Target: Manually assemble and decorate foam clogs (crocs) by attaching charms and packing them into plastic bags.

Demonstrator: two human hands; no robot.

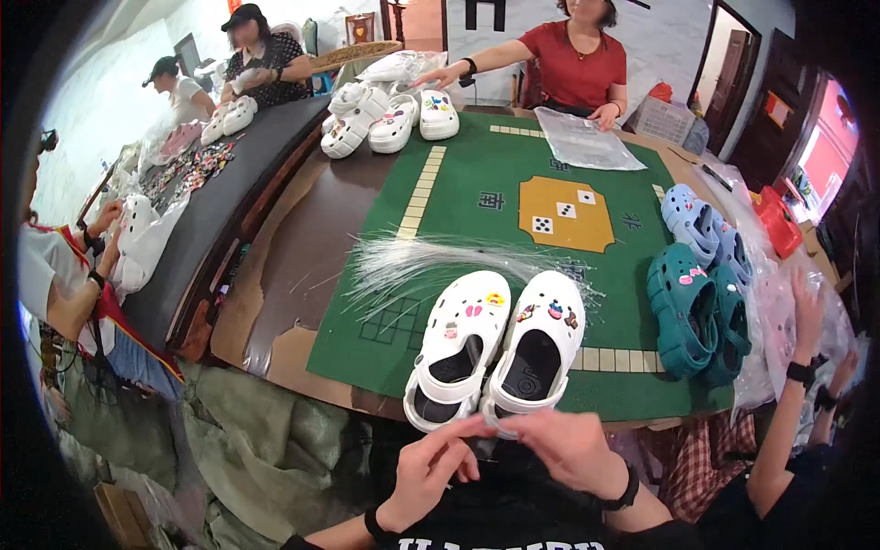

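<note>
A pair of white clogs stands side by side at the front edge of the table, toes pointing away from me: the left clog (461,339) and the right clog (539,335). Small colourful charms dot their toes, and their insides are dark. My left hand (431,469) and my right hand (573,451) meet just behind the heels. Fingers of both are pinched together there; anything between them is too small to make out. Just beyond the clogs lies a loose bundle of thin clear plastic strands (412,261).
Green cloth (467,206) covers much of the table. Teal clogs (683,312) and light blue clogs (689,223) stand at right, near another person's hands (807,307). More white clogs (392,124) sit far left. Across, a person in red touches a clear plastic bag (587,142). Others work at a dark table (243,170).
</note>
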